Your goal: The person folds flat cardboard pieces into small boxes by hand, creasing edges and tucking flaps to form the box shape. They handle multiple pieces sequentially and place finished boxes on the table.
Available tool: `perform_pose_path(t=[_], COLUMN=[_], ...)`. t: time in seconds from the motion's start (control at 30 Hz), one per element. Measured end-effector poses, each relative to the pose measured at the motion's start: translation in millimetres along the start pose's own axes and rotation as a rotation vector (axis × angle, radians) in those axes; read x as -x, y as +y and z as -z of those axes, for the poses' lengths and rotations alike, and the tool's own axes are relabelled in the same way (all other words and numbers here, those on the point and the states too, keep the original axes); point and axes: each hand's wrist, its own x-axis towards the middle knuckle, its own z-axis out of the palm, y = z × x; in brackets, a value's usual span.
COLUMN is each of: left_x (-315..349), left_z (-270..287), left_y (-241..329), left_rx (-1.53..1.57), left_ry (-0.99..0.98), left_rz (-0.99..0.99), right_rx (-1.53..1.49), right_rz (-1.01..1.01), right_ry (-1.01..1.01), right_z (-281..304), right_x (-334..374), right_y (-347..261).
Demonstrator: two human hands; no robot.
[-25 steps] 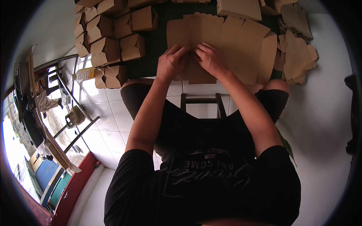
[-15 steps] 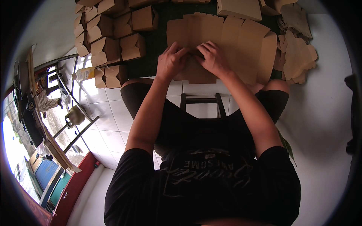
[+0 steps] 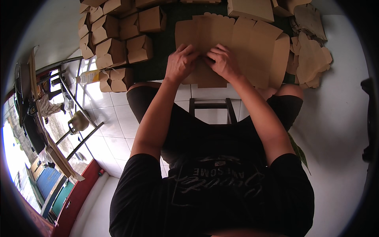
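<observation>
A large unfolded cardboard box blank [image 3: 252, 43], brown with crease lines and a scalloped far edge, lies flat before me. My left hand [image 3: 181, 62] is on its left part, fingers curled in and pinching at the board. Close beside it, my right hand [image 3: 222, 61] has its fingers bent and closed over the same area of the blank. The fingertips of both hands nearly meet, and what lies between them is partly hidden by the knuckles.
Rows of folded cardboard boxes [image 3: 110, 53] stand at the left. Flat blanks [image 3: 312, 59] are piled at the right, with a closed box [image 3: 250, 8] behind. A bottle [image 3: 87, 77] with yellow contents lies left of the boxes. A dark stool [image 3: 209, 103] shows below.
My left hand has shifted slightly to the right, its fingers curling more. The right hand has barely moved, and the box blank stays in place.
</observation>
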Motion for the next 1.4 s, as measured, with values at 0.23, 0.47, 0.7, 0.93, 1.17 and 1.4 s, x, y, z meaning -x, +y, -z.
perform_pose_path(t=[0.23,0.47,0.7,0.93,1.17,1.4], left_x=[-1.2,3.0,5.4,6.3,8.2,11.7], left_z=[6.6,3.4,-2.3,8.6,14.8,21.0], left_y=[0.3,1.3,0.5,5.7,8.5,11.4], left_rx=[0.005,-0.008,0.003,0.025,0.068,0.078], left_ry=[0.011,0.007,0.023,0.008,0.014,-0.104], left_rz=[-0.022,-0.054,-0.079,-0.04,-0.037,-0.057], right_rx=[-0.031,0.006,-0.078,-0.116,-0.072,-0.079], right_rz=[-0.005,0.014,0.026,0.022,0.013,0.012], right_ry=[0.001,0.008,-0.017,-0.013,-0.099,-0.108], right_z=[1.3,5.6,3.5,3.5,6.0,0.8], right_x=[0.2,6.6,8.7,9.0,12.0,31.0], right_y=[0.2,-5.1,-5.2,-3.9,-5.5,-18.5])
